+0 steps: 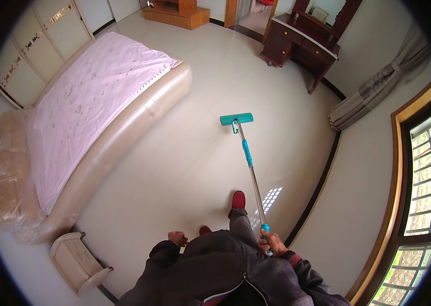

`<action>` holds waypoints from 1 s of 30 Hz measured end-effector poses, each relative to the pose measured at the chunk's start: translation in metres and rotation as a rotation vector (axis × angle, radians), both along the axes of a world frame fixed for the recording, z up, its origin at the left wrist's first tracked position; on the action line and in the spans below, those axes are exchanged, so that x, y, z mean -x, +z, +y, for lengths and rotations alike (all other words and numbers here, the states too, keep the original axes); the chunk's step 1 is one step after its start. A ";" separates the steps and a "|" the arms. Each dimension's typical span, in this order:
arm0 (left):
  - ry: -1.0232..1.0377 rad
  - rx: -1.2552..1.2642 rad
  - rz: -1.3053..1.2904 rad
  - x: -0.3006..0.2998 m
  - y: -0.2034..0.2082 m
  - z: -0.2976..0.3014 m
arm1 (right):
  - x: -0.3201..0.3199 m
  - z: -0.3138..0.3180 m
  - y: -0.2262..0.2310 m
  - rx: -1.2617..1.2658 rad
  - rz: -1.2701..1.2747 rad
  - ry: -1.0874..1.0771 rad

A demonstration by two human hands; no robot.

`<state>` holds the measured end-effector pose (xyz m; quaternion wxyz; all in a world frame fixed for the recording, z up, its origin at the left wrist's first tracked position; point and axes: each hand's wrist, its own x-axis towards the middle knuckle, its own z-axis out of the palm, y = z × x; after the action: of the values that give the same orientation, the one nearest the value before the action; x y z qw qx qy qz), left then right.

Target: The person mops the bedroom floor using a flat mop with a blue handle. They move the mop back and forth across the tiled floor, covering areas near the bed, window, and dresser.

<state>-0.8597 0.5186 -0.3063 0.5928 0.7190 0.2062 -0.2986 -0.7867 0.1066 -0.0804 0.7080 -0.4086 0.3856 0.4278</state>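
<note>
My right hand point(272, 243) is wrapped round the turquoise grip at the top of a mop point(256, 186). The mop's metal pole, with a turquoise collar partway along, slopes away from me to the floor. At its far end, the wide turquoise mop head point(237, 119) rests crosswise on the pale floor. My left hand point(177, 238) hangs beside my dark jacket, fingers curled into a loose fist with nothing showing in it. My red shoes point(238, 199) stand on the floor between the two hands, the right one farther forward.
A bed point(139, 109) with a pink cover and plastic-wrapped frame fills the left. Near its headboard stands a small pale cabinet point(80, 262). A dark red dressing table point(299, 43) and gathered curtain point(368, 97) line the far right; a barred window point(424, 173) is at right.
</note>
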 end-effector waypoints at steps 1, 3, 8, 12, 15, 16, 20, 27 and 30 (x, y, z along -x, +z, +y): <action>-0.335 -0.248 -0.394 0.001 -0.006 0.006 | -0.012 -0.001 -0.003 0.023 0.001 0.010; -0.321 -0.241 -0.301 -0.008 -0.016 0.009 | -0.041 -0.006 -0.009 0.034 -0.007 0.024; -0.385 -0.347 -0.244 -0.065 -0.001 -0.005 | -0.121 -0.027 -0.025 -0.059 0.010 0.005; -0.216 -0.371 -0.135 -0.134 0.033 -0.055 | -0.181 -0.050 -0.031 -0.040 -0.025 0.060; -0.420 -0.644 -0.273 -0.182 0.056 -0.092 | -0.218 -0.064 -0.033 0.007 -0.048 0.075; -0.045 -0.459 -0.113 -0.194 0.059 -0.107 | -0.229 -0.066 -0.034 0.021 -0.058 0.087; 0.340 -0.209 0.067 -0.228 0.051 -0.120 | -0.274 -0.065 -0.035 0.048 -0.088 0.087; -0.008 -0.417 -0.144 -0.258 0.000 -0.096 | -0.372 -0.042 -0.054 0.026 -0.161 0.075; -0.217 -0.480 -0.113 -0.289 -0.017 -0.089 | -0.427 -0.034 -0.070 0.030 -0.168 0.057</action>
<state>-0.5710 0.4299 -0.3234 0.3806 0.8723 0.1593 -0.2623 -0.3597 0.0728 -0.1502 0.7191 -0.4644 0.3194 0.4064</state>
